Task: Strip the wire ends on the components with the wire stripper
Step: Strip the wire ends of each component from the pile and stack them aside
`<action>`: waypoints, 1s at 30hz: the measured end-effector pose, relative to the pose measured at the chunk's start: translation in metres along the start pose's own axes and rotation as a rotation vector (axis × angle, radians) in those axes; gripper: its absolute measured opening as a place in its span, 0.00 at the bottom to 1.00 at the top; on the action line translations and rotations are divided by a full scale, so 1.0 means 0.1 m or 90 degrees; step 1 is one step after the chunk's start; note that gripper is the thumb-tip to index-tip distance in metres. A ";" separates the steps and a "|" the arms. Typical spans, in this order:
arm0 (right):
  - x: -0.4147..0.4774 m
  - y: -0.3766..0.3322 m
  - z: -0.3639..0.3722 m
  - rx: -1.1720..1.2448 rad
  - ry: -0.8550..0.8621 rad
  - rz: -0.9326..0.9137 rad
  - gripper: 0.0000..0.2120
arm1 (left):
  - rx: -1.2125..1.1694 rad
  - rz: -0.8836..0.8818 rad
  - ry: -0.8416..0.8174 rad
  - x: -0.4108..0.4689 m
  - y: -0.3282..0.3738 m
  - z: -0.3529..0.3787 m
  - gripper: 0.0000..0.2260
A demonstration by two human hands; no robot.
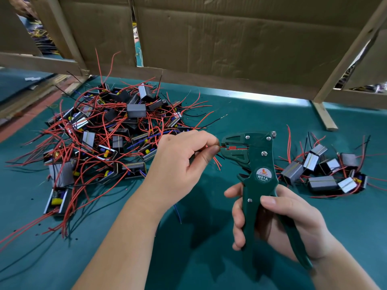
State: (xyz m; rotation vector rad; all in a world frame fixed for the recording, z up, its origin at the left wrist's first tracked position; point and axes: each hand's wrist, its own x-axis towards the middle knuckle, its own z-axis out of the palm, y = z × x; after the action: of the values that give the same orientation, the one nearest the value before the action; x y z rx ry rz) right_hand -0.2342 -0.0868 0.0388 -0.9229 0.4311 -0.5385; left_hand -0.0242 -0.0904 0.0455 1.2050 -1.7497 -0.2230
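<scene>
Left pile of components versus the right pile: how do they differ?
The left pile is much larger than the right pile. The left pile's red wires sprawl in a dense tangle; the right pile's are fewer and sparser. Both hold grey boxed components with red and black wires on the green mat.

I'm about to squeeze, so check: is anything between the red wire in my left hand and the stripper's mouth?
Nothing visible. The left hand pinches the red wire right at the mouth of the wire stripper, and the wire's tip reaches into it. Just below hang other red wire ends, clear of the mouth.
</scene>
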 end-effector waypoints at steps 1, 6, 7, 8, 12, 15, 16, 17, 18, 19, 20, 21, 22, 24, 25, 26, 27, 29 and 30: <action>0.00 0.00 0.00 -0.001 -0.003 0.002 0.25 | -0.002 0.001 -0.001 0.00 0.00 0.00 0.06; -0.01 0.00 -0.01 0.005 -0.005 0.010 0.24 | -0.006 0.003 -0.009 0.00 0.00 -0.01 0.05; 0.00 0.00 -0.01 0.010 -0.006 0.011 0.24 | -0.006 0.003 -0.010 0.00 0.00 -0.01 0.05; 0.00 0.00 -0.01 0.014 -0.006 0.013 0.24 | -0.007 0.002 -0.010 0.00 0.00 -0.01 0.05; -0.01 0.00 0.00 0.034 -0.018 0.015 0.23 | -0.010 0.002 -0.009 0.00 0.00 -0.01 0.06; -0.01 -0.01 0.01 0.041 -0.022 0.018 0.23 | -0.013 0.003 -0.009 0.00 0.02 -0.01 0.07; -0.01 -0.01 0.02 0.042 -0.018 0.018 0.23 | -0.014 0.003 -0.008 0.00 0.03 -0.01 0.07; -0.01 0.00 0.02 0.043 -0.014 0.016 0.22 | -0.015 0.001 -0.007 0.00 0.03 0.00 0.07; 0.00 0.00 0.03 0.043 -0.008 0.013 0.22 | -0.014 -0.003 -0.006 0.00 0.04 0.00 0.08; 0.00 0.01 0.03 0.044 -0.001 0.011 0.22 | -0.009 -0.008 -0.006 0.00 0.04 0.00 0.07; 0.01 0.01 0.04 0.045 0.009 0.008 0.22 | -0.001 -0.013 -0.006 0.00 0.05 0.01 0.07; 0.01 0.02 0.05 0.046 0.022 0.006 0.22 | 0.007 -0.021 -0.007 -0.01 0.05 0.03 0.06; 0.02 0.03 0.07 0.047 0.038 0.004 0.23 | 0.010 -0.033 -0.010 -0.02 0.05 0.04 0.06; 0.03 0.05 0.09 0.047 0.071 0.005 0.24 | 0.009 -0.069 -0.022 -0.03 0.04 0.07 0.07; 0.03 0.06 0.11 0.042 0.087 0.006 0.24 | 0.021 -0.082 -0.033 -0.04 0.03 0.07 0.08; 0.04 0.07 0.14 0.033 0.108 0.007 0.24 | 0.045 -0.089 -0.047 -0.04 0.00 0.07 0.08; 0.05 0.08 0.15 0.022 0.139 0.005 0.24 | 0.074 -0.093 -0.063 -0.05 -0.03 0.07 0.09; 0.08 0.08 0.17 0.006 0.218 0.002 0.23 | 0.106 -0.104 -0.096 -0.06 -0.07 0.08 0.09; 0.10 0.08 0.17 0.007 0.239 0.000 0.23 | 0.096 -0.113 -0.109 -0.06 -0.09 0.09 0.09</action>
State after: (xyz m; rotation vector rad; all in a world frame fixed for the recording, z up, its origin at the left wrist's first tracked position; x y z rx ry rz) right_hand -0.2145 -0.0781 0.0398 -0.8107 0.7652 -0.7175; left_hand -0.0255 -0.0929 0.0314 1.4900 -1.8331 -0.3108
